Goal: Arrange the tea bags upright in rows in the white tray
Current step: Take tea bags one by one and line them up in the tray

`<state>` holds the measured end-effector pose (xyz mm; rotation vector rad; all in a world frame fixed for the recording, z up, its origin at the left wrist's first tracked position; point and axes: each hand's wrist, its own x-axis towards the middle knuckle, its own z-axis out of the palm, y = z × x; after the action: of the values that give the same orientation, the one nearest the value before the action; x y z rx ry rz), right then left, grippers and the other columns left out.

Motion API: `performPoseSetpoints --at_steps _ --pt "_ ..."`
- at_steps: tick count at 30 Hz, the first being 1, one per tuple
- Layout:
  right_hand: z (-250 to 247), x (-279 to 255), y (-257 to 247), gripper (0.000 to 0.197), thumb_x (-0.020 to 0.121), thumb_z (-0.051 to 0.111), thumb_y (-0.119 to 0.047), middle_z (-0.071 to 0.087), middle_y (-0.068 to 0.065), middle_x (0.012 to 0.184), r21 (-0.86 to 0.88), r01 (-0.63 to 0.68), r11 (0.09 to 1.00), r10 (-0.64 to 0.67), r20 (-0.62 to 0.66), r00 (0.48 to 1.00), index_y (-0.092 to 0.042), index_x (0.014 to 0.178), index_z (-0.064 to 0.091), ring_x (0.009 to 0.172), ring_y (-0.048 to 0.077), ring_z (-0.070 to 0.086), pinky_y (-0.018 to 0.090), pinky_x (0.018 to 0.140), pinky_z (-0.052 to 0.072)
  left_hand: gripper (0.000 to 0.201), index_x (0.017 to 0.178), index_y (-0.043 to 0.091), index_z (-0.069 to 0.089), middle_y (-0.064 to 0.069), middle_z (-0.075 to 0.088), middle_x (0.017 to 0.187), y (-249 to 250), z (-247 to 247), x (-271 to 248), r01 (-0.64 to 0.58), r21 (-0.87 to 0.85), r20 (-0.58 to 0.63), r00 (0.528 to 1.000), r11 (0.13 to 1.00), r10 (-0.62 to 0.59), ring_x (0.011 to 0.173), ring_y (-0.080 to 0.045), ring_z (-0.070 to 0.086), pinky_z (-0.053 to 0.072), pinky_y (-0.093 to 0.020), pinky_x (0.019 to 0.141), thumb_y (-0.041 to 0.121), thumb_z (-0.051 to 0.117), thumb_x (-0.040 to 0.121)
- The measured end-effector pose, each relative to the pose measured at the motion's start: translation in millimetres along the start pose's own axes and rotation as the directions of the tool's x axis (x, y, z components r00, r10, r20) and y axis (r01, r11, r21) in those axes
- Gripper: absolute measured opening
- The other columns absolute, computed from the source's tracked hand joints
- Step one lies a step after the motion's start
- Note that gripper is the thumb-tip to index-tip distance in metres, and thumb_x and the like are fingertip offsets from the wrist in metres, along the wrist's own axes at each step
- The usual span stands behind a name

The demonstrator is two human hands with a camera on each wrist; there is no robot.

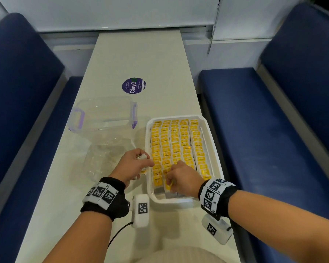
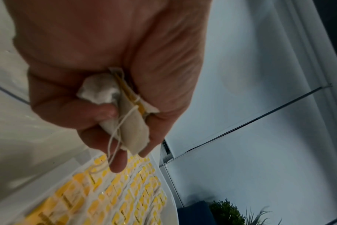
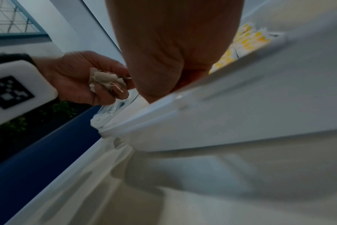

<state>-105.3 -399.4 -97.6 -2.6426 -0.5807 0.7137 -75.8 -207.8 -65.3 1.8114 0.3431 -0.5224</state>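
Note:
The white tray [image 1: 171,201] sits at the table's right, filled with rows of upright yellow-tagged tea bags [image 1: 176,141]. A short stretch at its front end holds no bags. My right hand [image 1: 169,184] reaches into that front end, fingers curled, and pinches a yellow-tagged tea bag [image 1: 168,186] at the near end of a row. Just left of the tray my left hand [image 1: 141,164] grips a small bunch of tea bags [image 2: 125,109] with loose strings; the right wrist view shows this bunch of tea bags [image 3: 106,80] too. The tray's rows [image 2: 115,197] lie under the left hand.
A clear plastic box with purple latches [image 1: 103,112] stands left of the tray, with a crumpled clear bag [image 1: 103,162] in front of it. A purple round sticker [image 1: 134,85] marks the table further back. Blue benches [image 1: 264,130] flank the narrow table.

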Motion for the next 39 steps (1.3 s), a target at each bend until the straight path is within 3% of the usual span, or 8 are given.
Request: performPoseSetpoints --at_steps 4,12,16,20,26,29,35,39 --pt "1 -2 -5 0.019 0.079 0.067 -0.030 0.053 0.002 0.102 -0.046 0.064 0.997 -0.067 -0.065 0.996 -0.023 0.095 0.073 0.103 0.023 0.040 0.032 0.077 0.041 0.015 0.090 0.009 0.061 -0.016 0.070 0.090 2 2 -2 0.041 -0.098 0.017 0.999 0.994 -0.039 0.067 -0.020 0.050 0.031 -0.022 0.045 0.021 0.071 0.089" --pt "4 3 -6 0.020 0.078 0.067 -0.037 0.054 -0.003 0.095 -0.137 0.098 0.986 -0.097 0.017 0.995 -0.024 0.092 0.072 0.101 0.025 0.045 0.033 0.075 0.043 0.023 0.089 0.016 0.058 -0.004 0.062 0.080 8 2 -7 0.231 -0.427 0.132 0.972 0.875 -0.192 0.063 -0.016 0.053 0.033 -0.020 0.043 0.038 0.063 0.093" --pt "-13 6 -13 0.026 0.086 0.064 -0.036 0.052 -0.001 0.091 0.159 0.112 0.981 -0.078 -0.204 0.976 -0.017 0.103 0.067 0.096 0.022 0.050 0.034 0.079 0.043 0.034 0.086 0.016 0.060 -0.003 0.060 0.072 12 2 -9 0.287 -0.533 0.176 0.958 0.796 -0.227 0.059 -0.016 0.053 0.034 -0.017 0.041 0.049 0.056 0.094" --pt "-33 12 -24 0.022 0.086 0.063 -0.015 0.052 0.001 0.093 0.305 0.287 0.908 -0.102 -0.504 0.858 -0.012 0.107 0.059 0.078 0.016 0.051 0.035 0.071 0.048 0.039 0.088 0.016 0.062 -0.003 0.061 0.070 16 5 -9 0.280 -0.553 0.183 0.960 0.785 -0.214 0.055 -0.016 0.057 0.033 -0.017 0.040 0.053 0.052 0.095" --pt "-53 19 -23 0.016 0.079 0.072 -0.006 0.047 0.005 0.092 0.189 0.417 0.889 -0.277 -0.504 0.818 -0.009 0.094 0.072 0.082 0.018 0.050 0.031 0.071 0.046 0.021 0.098 0.025 0.062 -0.002 0.062 0.074 20 8 -12 0.226 -0.487 0.174 0.972 0.844 -0.160 0.059 -0.018 0.059 0.030 -0.017 0.041 0.044 0.052 0.097" --pt "-63 17 -23 0.010 0.079 0.073 -0.006 0.055 0.006 0.091 0.266 0.378 0.887 -0.213 -0.491 0.845 -0.009 0.088 0.072 0.084 0.015 0.050 0.028 0.074 0.046 0.013 0.089 0.025 0.058 0.000 0.064 0.076 18 8 -11 0.211 -0.452 0.137 0.977 0.867 -0.166 0.059 -0.019 0.062 0.028 -0.015 0.039 0.030 0.052 0.099" --pt "-73 16 -17 0.013 0.084 0.068 -0.009 0.057 -0.004 0.068 0.579 0.236 0.780 0.047 -0.431 0.901 -0.019 0.077 0.064 0.060 0.003 0.049 0.020 0.060 0.045 0.022 0.073 0.018 0.051 -0.004 0.063 0.077 8 1 -6 0.139 -0.445 0.013 0.989 0.885 -0.149 0.065 -0.021 0.061 0.029 -0.018 0.041 0.002 0.052 0.088" --pt "-67 18 -12 0.007 0.081 0.069 -0.009 0.059 -0.007 0.066 0.529 0.160 0.833 0.152 -0.498 0.854 -0.016 0.082 0.068 0.061 0.004 0.053 0.021 0.063 0.048 0.016 0.075 0.021 0.057 0.000 0.057 0.071 11 2 -8 0.064 -0.426 0.027 0.998 0.903 -0.058 0.062 -0.018 0.052 0.028 -0.019 0.045 0.017 0.067 0.087"
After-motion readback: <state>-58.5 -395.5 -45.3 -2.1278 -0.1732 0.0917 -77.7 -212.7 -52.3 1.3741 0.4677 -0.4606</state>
